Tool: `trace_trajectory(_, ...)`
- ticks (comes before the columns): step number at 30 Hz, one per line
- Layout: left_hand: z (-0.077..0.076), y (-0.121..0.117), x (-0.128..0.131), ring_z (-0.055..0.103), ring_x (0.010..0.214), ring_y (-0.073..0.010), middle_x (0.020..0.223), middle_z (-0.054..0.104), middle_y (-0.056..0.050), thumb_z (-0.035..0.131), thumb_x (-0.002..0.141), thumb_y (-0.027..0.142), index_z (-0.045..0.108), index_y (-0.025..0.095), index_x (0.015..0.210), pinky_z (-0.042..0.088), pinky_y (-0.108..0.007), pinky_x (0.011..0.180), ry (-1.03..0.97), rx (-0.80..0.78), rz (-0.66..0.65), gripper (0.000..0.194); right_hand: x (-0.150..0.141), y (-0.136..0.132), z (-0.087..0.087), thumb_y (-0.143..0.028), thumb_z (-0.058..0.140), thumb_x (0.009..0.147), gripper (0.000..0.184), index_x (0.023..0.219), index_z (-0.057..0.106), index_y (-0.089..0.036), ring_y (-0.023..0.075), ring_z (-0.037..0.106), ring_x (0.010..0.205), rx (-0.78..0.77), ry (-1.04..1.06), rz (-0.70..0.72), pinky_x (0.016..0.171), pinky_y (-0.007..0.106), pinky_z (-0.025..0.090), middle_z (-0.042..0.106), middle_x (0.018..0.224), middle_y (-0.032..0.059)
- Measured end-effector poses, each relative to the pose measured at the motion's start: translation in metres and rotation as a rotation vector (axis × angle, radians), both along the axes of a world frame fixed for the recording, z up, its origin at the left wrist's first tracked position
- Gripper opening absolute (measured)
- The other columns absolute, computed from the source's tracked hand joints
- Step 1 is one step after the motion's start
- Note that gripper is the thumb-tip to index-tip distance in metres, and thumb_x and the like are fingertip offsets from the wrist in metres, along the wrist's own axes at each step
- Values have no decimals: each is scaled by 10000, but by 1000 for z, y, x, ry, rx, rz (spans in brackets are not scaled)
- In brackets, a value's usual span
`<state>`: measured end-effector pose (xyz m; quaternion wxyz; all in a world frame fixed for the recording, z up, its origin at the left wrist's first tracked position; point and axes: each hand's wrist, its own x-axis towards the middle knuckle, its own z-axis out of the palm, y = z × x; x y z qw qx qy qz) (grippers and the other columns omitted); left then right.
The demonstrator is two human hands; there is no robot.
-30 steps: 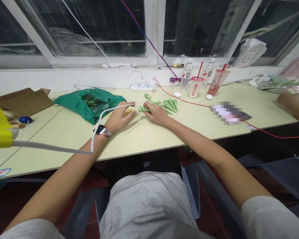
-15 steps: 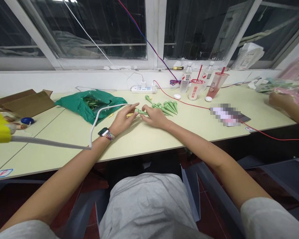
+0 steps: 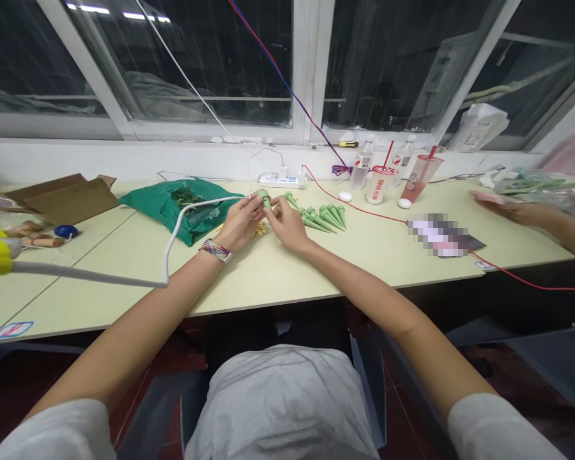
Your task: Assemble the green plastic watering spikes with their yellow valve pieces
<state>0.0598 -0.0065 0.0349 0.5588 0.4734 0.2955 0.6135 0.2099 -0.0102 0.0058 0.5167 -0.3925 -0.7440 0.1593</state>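
Dark windows, white frames; pale table; reddish floor tiles.

Power strip, 12 o'clock; two lidded drink cups, two bottles, 2 o'clock; brown cardboard, blue object, 9 o'clock.

Crinkled, glossy green plastic bag.

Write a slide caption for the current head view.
Left hand and right hand hold a green spike beside a green plastic bag on a pale table.
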Motion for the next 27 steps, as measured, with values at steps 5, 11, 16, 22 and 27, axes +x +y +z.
trace_trajectory(5, 17, 19, -12, 742, 999, -155, 1120, 771, -40, 784, 923, 337, 616, 300, 1419, 598, -297, 912, -50, 7, 36, 525, -4, 13, -3, -413, 369, 1093, 241, 1115, 541, -246, 188, 611, 700, -2, -37, 20, 691, 303, 429, 622, 761, -36)
trace_trajectory(11, 22, 16, -41, 730, 860, -112, 1029, 738, 28, 765, 935, 368, 415, 440, 1582, 622, -308, 910, -19, -7, -44, 739, -4, 8, -12, -184, 526, 977, 141, 939, 658, -219, 257, 590, 989, 191, -348, 92, 875, 372, 460, 679, 944, 70)
trace_trajectory(16, 21, 20, -55, 699, 784, -84, 1011, 706, 35, 769, 927, 408, 479, 414, 1546, 621, -273, 868, -47, 42, -28, 684, -21, 2, -14, -191, 564, 981, 181, 1064, 726, -182, 287, 556, 1037, 317, -521, 182, 959, 424, 462, 688, 1048, 112)
trace_trajectory(22, 21, 27, -62, 680, 790, -81, 1071, 717, 9, 779, 916, 459, 518, 398, 1504, 618, -261, 866, -40, 51, -11, 647, -42, 3, -15, -213, 606, 984, 204, 1136, 740, -190, 295, 533, 1181, 346, -576, 283, 1048, 449, 435, 703, 1198, 111)
trace_trajectory(27, 20, 21, -55, 665, 751, -69, 1090, 720, 5, 771, 925, 448, 636, 352, 1389, 618, -225, 825, -41, 46, -28, 493, -41, -3, -13, -140, 594, 979, 210, 1082, 760, -216, 299, 512, 1280, 382, -628, 387, 1116, 470, 389, 748, 1196, 84)
